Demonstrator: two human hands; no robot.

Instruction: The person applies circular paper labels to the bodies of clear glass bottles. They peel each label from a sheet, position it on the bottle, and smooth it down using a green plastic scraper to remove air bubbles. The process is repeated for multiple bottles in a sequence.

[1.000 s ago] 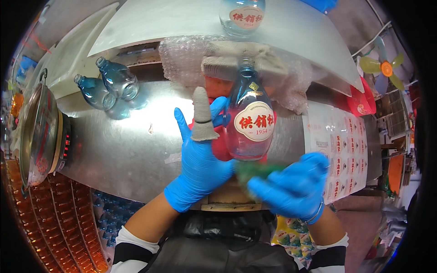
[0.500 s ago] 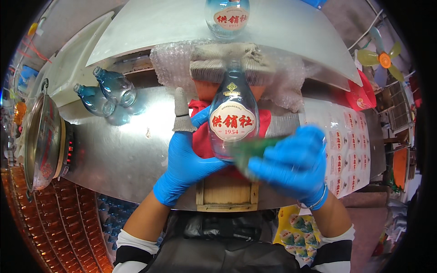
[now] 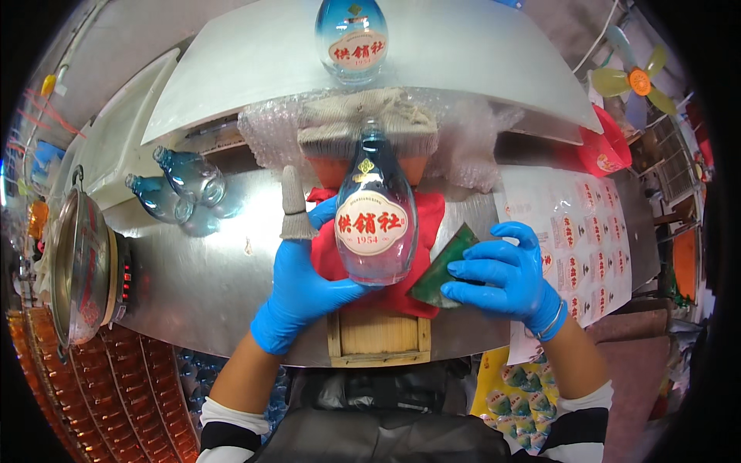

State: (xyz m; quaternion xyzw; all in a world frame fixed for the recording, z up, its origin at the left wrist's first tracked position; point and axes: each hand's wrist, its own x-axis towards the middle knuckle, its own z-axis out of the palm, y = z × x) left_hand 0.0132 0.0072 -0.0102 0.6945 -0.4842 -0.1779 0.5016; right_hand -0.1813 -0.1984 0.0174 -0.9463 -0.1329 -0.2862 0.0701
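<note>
A blue glass bottle (image 3: 376, 189) with a cream label in red lettering lies tilted over a red cloth (image 3: 432, 224), its neck pointing away from me. My left hand (image 3: 297, 282), in a blue glove with a grey knit cover on one finger, grips the bottle from its left side and base. In my gloved right hand (image 3: 505, 270) is a dark green flat scraper (image 3: 444, 266), pinched between thumb and fingers. The scraper's edge is apart from the bottle, to its lower right. Beyond the neck sits a padded rest (image 3: 367, 139) topped with grey knit fabric.
A labelled bottle (image 3: 355, 46) stands on the pale raised board (image 3: 255, 46). Two clear blue bottles (image 3: 193, 176) lie at left, near a metal pan (image 3: 77, 262) on a heater. To the right are a label sheet (image 3: 594, 255) and a fan (image 3: 639, 82). A wooden block (image 3: 380, 337) lies at the front edge.
My right hand has drawn the green scraper away from the bottle, down and to the right. The left hand keeps its hold. The whole view has shifted slightly.
</note>
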